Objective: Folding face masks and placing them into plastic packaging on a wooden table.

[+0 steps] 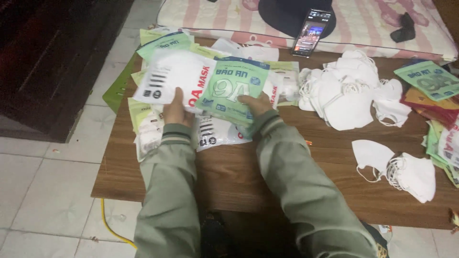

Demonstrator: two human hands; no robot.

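Note:
My left hand grips the lower edge of a white mask packet held just above a low wooden table. My right hand holds a green-and-white mask packet that overlaps the white one. Both packets are tilted towards me. Under them lie more packets in a loose stack at the table's left side. Both arms wear grey-green jacket sleeves with striped cuffs.
A heap of loose white face masks lies at the table's middle right, with more masks nearer me. Coloured packets crowd the right edge. A phone with a lit screen leans on a pink striped mattress behind. A yellow cable runs over the tiled floor.

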